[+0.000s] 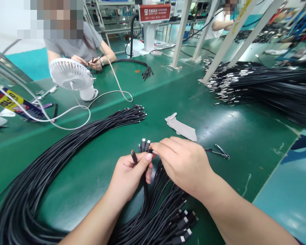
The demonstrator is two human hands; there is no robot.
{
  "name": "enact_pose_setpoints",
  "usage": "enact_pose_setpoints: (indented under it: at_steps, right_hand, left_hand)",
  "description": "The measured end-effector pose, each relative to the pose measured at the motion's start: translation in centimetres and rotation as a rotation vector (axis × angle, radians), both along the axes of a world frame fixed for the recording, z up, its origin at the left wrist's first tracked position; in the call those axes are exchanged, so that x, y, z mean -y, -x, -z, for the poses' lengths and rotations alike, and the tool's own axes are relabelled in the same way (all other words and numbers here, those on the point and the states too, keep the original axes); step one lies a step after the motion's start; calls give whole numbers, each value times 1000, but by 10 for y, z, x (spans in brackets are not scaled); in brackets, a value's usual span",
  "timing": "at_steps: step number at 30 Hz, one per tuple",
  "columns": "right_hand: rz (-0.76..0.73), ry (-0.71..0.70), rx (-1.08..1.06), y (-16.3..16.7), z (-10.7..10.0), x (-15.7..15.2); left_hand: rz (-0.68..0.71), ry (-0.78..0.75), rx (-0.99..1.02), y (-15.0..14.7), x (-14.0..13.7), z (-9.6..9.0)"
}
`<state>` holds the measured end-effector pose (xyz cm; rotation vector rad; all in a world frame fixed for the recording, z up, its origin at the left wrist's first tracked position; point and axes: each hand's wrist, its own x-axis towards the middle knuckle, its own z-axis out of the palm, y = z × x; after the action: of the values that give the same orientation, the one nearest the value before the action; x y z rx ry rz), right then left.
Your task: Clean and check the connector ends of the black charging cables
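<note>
My left hand (130, 175) is closed around a few black cables, their plugs (143, 143) standing up above the thumb and fingers. One plug with a copper-coloured tip (134, 157) leans out to the left between the fingers. My right hand (183, 163) meets the left from the right side, thumb and forefinger pinched at the end of one black plug (150, 150); its fingertips partly cover that end. Below the hands lies a bundle of black cables (153, 211), with plug ends fanned out at the lower right. The bundle curves round to the left, where more ends (137, 112) lie.
Beyond the cables stand a white fan (71, 75) with a looping white cord and a yellow-and-blue can (17, 103). A crumpled pale strip (182, 127) and nail clippers (220, 152) lie near my right hand. A large cable pile (257, 81) fills the right. A co-worker (76, 47) sits opposite.
</note>
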<state>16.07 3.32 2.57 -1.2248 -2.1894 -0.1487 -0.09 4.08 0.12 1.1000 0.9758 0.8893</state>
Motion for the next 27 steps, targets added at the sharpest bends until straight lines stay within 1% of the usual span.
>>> enact_pose_setpoints:
  at_steps: [12,18,27]
  right_hand:
    - [2,-14,6,1,1,-1]
    - [7,6,26,-2,1,-3]
    - [4,-9,34,-4,2,-3]
  left_hand:
    - [-43,17,-75,0,-1,-2]
    - [-55,38,-72,0,-2,-1]
    - [-59,48,-58,-2,-2,-2]
